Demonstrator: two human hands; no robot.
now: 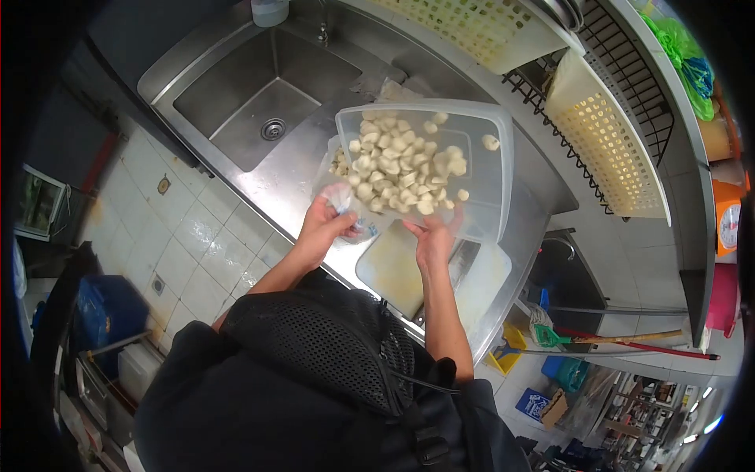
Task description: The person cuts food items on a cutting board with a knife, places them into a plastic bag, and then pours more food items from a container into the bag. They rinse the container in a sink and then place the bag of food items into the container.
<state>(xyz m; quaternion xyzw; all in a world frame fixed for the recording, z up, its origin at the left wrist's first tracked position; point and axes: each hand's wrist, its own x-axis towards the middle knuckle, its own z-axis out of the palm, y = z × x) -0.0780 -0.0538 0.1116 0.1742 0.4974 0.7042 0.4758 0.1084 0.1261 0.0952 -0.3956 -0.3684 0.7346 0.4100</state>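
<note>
A clear plastic container (489, 173) is tilted over the steel counter, with many pale, rounded pieces like button mushrooms (397, 161) heaped toward its left side. My right hand (432, 240) grips the container's near side. At its left end my left hand (325, 220) is closed on a clear plastic bag (363, 228) with blue print. More pale pieces show through the bag by the container's edge. Below the container lies a white cutting board (385, 271), and a broad-bladed knife (462, 263) rests on it under my right forearm.
To the left is a steel sink (236, 118) with a tap (322, 31). Cream perforated baskets (602, 130) stand on a black wire rack (629, 47) behind the counter. An orange scale (727, 216) sits at far right. A green-headed broom (550, 337) leans by the counter's right end.
</note>
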